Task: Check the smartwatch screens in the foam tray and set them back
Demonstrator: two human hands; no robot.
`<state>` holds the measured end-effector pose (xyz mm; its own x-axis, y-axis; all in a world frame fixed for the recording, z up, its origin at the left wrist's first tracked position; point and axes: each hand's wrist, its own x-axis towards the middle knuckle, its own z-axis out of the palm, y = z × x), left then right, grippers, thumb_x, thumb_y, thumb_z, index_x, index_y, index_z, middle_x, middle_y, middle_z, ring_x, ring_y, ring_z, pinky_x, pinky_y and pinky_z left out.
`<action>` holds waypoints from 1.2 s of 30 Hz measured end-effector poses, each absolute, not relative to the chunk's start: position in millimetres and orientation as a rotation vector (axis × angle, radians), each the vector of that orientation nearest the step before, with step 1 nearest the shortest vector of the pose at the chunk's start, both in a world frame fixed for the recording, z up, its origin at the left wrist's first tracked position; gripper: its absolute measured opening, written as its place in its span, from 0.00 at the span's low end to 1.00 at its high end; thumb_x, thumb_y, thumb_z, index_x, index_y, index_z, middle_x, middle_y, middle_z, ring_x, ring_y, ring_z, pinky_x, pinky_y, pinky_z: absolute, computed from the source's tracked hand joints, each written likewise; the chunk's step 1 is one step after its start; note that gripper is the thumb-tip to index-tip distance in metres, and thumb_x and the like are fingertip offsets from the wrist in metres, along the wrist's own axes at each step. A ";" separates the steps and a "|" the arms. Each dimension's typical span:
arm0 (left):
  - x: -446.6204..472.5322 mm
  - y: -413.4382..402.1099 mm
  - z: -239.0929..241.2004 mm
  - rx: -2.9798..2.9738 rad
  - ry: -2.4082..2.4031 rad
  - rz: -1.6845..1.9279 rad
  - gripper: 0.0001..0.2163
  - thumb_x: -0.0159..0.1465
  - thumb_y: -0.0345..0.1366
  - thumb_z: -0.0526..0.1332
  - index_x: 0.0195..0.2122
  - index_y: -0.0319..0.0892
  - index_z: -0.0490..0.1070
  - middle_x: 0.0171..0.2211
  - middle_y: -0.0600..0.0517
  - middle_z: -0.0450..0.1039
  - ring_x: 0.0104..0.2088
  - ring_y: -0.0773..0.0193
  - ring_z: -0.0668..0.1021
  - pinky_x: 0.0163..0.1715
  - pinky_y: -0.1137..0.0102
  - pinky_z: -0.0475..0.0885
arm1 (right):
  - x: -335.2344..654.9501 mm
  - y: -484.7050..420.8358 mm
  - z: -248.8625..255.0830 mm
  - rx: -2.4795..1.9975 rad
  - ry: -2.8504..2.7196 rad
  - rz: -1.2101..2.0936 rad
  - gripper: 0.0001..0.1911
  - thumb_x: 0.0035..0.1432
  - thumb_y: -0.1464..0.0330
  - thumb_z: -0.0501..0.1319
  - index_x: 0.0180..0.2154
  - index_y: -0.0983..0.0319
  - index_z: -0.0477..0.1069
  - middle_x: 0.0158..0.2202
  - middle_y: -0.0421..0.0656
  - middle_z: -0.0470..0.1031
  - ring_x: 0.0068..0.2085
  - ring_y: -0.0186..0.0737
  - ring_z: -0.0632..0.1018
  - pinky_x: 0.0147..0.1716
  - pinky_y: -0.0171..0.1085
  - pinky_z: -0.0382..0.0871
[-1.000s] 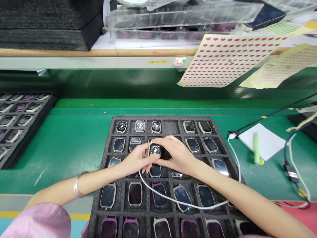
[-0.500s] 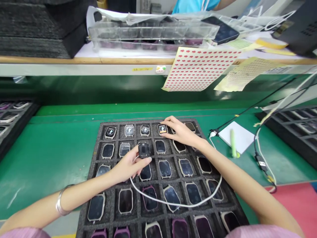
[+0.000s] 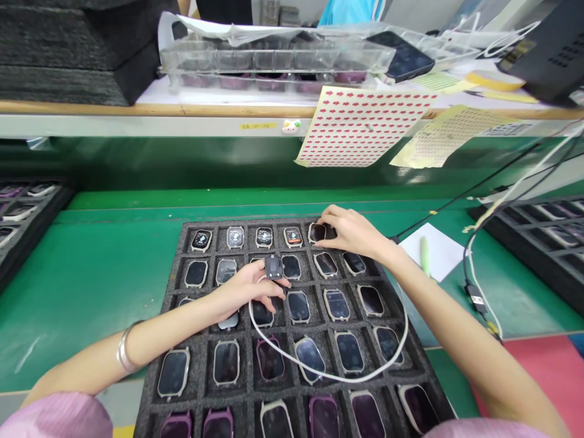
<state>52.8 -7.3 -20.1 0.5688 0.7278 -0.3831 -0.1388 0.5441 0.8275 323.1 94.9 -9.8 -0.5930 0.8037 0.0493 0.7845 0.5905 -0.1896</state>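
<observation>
A black foam tray [image 3: 249, 331] holds rows of smartwatches without straps. My left hand [image 3: 253, 286] is closed on a small square black charger [image 3: 274, 267], raised over the middle of the tray; its white cable [image 3: 319, 372] loops across the watches. At the back row, my right hand [image 3: 349, 232] has thumb and fingers closed around the sides of a dark-screened watch [image 3: 316, 232] in its compartment. Left of it, a watch with a lit screen [image 3: 292, 236] shows an orange band. Several other lit watches [image 3: 201, 240] sit farther left in that row.
A white paper [image 3: 438, 249] with a green pen [image 3: 424, 255] lies right of the tray. Black and white cables [image 3: 474, 292] hang at the right. More foam trays [image 3: 31, 225] stand at both sides. Sticker sheets [image 3: 365, 128] hang from the shelf, which carries clear plastic trays [image 3: 278, 61].
My right hand has let go of the lit watch and moved right to the dark one beside it. My left hand has shifted slightly right and back with the charger.
</observation>
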 end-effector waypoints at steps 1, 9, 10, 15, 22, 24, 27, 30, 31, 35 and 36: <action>52.1 -7.3 -23.2 0.824 0.795 0.604 0.18 0.51 0.34 0.68 0.41 0.37 0.65 0.41 0.44 0.71 0.36 0.62 0.75 0.30 0.70 0.74 | 319.5 90.9 -5.0 -1.319 -2.607 0.239 0.18 0.51 0.60 0.68 0.40 0.65 0.73 0.42 0.50 0.71 0.38 0.51 0.76 0.39 0.49 0.71; 50.2 -10.0 -37.1 0.844 0.716 0.680 0.23 0.50 0.28 0.70 0.46 0.38 0.65 0.42 0.46 0.72 0.37 0.63 0.76 0.38 0.68 0.72 | 253.2 37.5 15.4 -0.890 -2.555 0.599 0.17 0.53 0.66 0.67 0.44 0.62 0.69 0.45 0.48 0.74 0.46 0.49 0.75 0.46 0.47 0.68; 50.0 -10.1 -37.1 0.849 0.702 0.691 0.24 0.49 0.28 0.70 0.47 0.38 0.66 0.41 0.47 0.72 0.37 0.63 0.76 0.39 0.68 0.71 | 246.6 33.9 11.2 -0.875 -2.601 0.594 0.18 0.53 0.67 0.67 0.45 0.63 0.68 0.45 0.48 0.75 0.46 0.50 0.75 0.46 0.48 0.67; 48.2 -10.7 -39.7 0.850 0.685 0.716 0.20 0.52 0.33 0.71 0.44 0.37 0.67 0.37 0.47 0.75 0.37 0.61 0.78 0.40 0.67 0.73 | 236.4 29.5 -6.3 -0.871 -2.644 0.611 0.19 0.56 0.67 0.65 0.48 0.62 0.67 0.46 0.48 0.75 0.46 0.49 0.76 0.46 0.48 0.68; 44.9 -12.5 -42.1 0.901 0.740 0.751 0.17 0.59 0.44 0.65 0.41 0.36 0.67 0.27 0.48 0.76 0.28 0.61 0.79 0.28 0.70 0.76 | 225.7 20.3 3.3 -0.935 -2.630 0.538 0.17 0.55 0.67 0.66 0.46 0.63 0.69 0.43 0.48 0.76 0.45 0.49 0.76 0.45 0.48 0.69; 42.6 -13.1 -41.0 0.918 0.712 0.759 0.17 0.59 0.44 0.65 0.40 0.36 0.66 0.27 0.48 0.75 0.28 0.61 0.79 0.25 0.71 0.75 | 222.4 17.4 7.6 -0.928 -2.634 0.478 0.15 0.55 0.66 0.66 0.45 0.63 0.70 0.42 0.48 0.76 0.44 0.49 0.76 0.44 0.48 0.69; 37.7 -13.6 -41.0 0.946 0.662 0.768 0.16 0.59 0.43 0.65 0.39 0.36 0.66 0.27 0.48 0.74 0.27 0.61 0.79 0.22 0.72 0.75 | 218.9 13.8 11.4 -0.934 -2.631 0.425 0.15 0.55 0.66 0.65 0.45 0.63 0.70 0.42 0.48 0.76 0.44 0.50 0.76 0.45 0.49 0.68; 31.3 -13.4 -42.5 0.959 0.638 0.763 0.15 0.59 0.43 0.64 0.38 0.37 0.66 0.26 0.49 0.74 0.25 0.62 0.78 0.20 0.73 0.74 | 214.9 10.7 10.4 -0.937 -2.621 0.440 0.17 0.55 0.65 0.65 0.46 0.63 0.69 0.42 0.48 0.76 0.44 0.50 0.76 0.45 0.49 0.68; 29.2 -13.3 -42.9 0.962 0.636 0.756 0.15 0.60 0.43 0.64 0.38 0.37 0.66 0.25 0.49 0.74 0.24 0.63 0.78 0.20 0.74 0.74 | 213.1 9.7 9.1 -0.938 -2.614 0.453 0.17 0.55 0.65 0.65 0.46 0.63 0.69 0.43 0.48 0.76 0.44 0.50 0.76 0.45 0.49 0.68; 23.2 -13.4 -41.9 0.964 0.663 0.736 0.15 0.59 0.42 0.64 0.38 0.36 0.66 0.22 0.52 0.72 0.21 0.64 0.77 0.18 0.75 0.73 | 206.0 7.2 3.3 -0.958 -2.562 0.491 0.17 0.55 0.66 0.65 0.46 0.63 0.68 0.43 0.49 0.76 0.45 0.50 0.76 0.46 0.49 0.68; 22.6 -13.5 -41.1 0.965 0.674 0.735 0.15 0.59 0.43 0.64 0.37 0.36 0.65 0.22 0.52 0.72 0.20 0.65 0.76 0.18 0.75 0.72 | 204.9 7.1 2.1 -0.958 -2.549 0.496 0.17 0.55 0.66 0.65 0.46 0.63 0.68 0.43 0.49 0.76 0.46 0.50 0.76 0.47 0.49 0.69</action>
<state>22.6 -13.5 -41.1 0.5775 0.7972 -0.1759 -0.2448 0.3746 0.8943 204.9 7.1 2.1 -0.6994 0.6811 0.2165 0.5504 0.7065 -0.4448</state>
